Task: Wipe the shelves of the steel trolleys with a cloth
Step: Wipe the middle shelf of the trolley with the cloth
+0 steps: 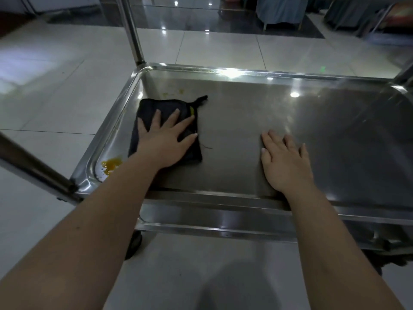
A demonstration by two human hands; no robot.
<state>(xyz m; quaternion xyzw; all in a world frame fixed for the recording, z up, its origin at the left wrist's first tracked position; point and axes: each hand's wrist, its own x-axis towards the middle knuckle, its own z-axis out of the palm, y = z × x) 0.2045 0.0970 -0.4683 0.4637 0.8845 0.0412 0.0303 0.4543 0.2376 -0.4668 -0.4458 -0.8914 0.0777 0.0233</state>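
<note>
Reaching over the near rim (223, 199) of the trolley shelf (301, 130) with both arms. Pressing the left hand (165, 139) flat on a folded black cloth (148, 108) at the shelf's left end, fingers spread and straight. No curl, no pinch, just palm weight. Resting the right hand (285, 159) flat on bare steel mid-shelf, fingers straight, holding nothing, well apart from the cloth. Unwiped orange spill (111, 165) in the near left corner, just beside the cloth. Fainter yellow spots (174, 92) just beyond the cloth's far edge.

Risks, as a guess:
- smearing the spill instead of lifting it, if dragged through in one pass
- packing residue into the rounded corner against the left rim (111, 121)
- rolling the trolley if pushed hard, hence probably the bracing hand

Open steel to the right for long strokes. Raised far rim (245, 73) and upright post (131, 30) boxing in the far left corner.
</note>
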